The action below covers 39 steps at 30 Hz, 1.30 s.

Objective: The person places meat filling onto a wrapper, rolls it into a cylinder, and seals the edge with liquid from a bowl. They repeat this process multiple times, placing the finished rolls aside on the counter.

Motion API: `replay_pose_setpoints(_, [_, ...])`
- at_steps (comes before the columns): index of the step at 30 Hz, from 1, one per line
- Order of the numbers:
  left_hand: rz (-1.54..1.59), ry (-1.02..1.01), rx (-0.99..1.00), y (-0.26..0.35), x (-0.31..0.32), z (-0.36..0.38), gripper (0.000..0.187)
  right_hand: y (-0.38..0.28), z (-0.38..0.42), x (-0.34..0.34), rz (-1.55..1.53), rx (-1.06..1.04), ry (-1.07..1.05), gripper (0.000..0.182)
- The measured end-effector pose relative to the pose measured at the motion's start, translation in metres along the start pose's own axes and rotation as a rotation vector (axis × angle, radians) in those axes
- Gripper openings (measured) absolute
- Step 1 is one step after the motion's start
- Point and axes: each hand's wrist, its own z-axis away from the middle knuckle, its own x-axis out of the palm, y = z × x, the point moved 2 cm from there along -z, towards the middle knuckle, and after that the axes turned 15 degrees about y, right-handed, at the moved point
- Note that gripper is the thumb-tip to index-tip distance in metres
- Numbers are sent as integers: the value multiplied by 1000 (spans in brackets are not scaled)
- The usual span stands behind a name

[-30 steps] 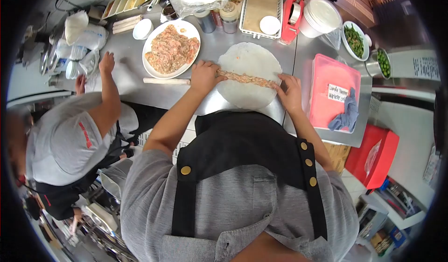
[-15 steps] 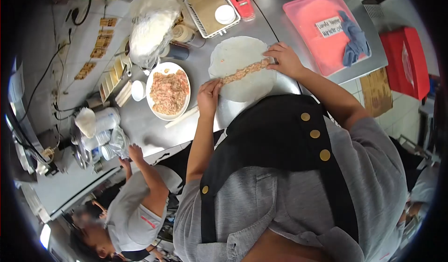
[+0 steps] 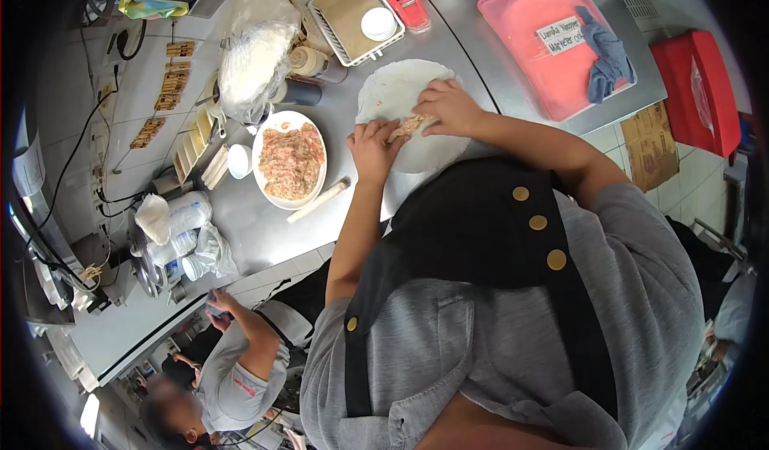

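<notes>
A pale, thin round wrapper point(image 3: 391, 86) lies flat on the steel table in front of me. A strip of minced meat filling point(image 3: 410, 124) runs across it, mostly covered by my fingers. My left hand point(image 3: 375, 149) has its fingers curled on the strip's left end. On the other end, my right hand point(image 3: 450, 110) bends its fingers down over the filling. To the left, an oval white plate point(image 3: 258, 155) holds a mound of minced meat mixture point(image 3: 290, 162). Beside that plate lies a thin rolled wrapper point(image 3: 318, 201).
A pink-looking lidded box point(image 3: 525, 46) with a handwritten label and a blue cloth point(image 3: 610, 59) stands right. At the back are a white basket point(image 3: 352, 18), a red tape dispenser point(image 3: 408, 6), bottles and a plastic bag point(image 3: 255, 74). A co-worker point(image 3: 248, 370) is at the lower left.
Both my hands have moved inward along the filling, closer together, covering more of it. The co-worker's hands have drawn back from the plastic bags at the counter.
</notes>
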Motion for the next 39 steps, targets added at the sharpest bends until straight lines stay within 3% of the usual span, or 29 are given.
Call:
replay_pose_setpoints(6, [76, -1, 14, 4, 9, -8, 41, -6, -15, 21, 35, 29, -130, 31])
replay_pose_setpoints(9, [74, 22, 109, 6, 3, -9, 38, -9, -13, 1, 8, 8, -70, 23])
replay_pose_setpoints(12, [144, 22, 74, 8, -3, -10, 33, -5, -4, 3, -74, 11, 54, 19])
replay_pose_setpoints(20, [280, 148, -228, -17, 0, 3, 15, 9, 0, -9, -96, 93, 19, 16])
replay_pose_setpoints(22, [252, 83, -200, -20, -5, 5, 14, 8, 5, -21, -139, 94, 27, 17])
replay_pose_setpoints(24, [222, 25, -168, -25, -5, 7, 12, 4, 12, -30, -242, -81, -109, 21])
replay_pose_setpoints(27, [339, 107, -312, -29, -2, 9, 12, 2, 24, -32, -240, -233, -216, 25])
replay_pose_setpoints(30, [156, 130, -359, -29, 3, -7, 16, 2, 28, -26, -213, -333, -169, 21])
replay_pose_setpoints(34, [-24, 170, -247, -20, 10, -40, 19, -4, 24, -21, -68, -432, -176, 16])
replay_pose_setpoints(37, [-93, 93, -174, -20, 15, -53, 18, -8, 20, -23, -97, -370, -177, 13])
replay_pose_setpoints(39, [-126, 33, -159, -28, 21, -53, 18, -8, 17, -27, -136, -193, -112, 12])
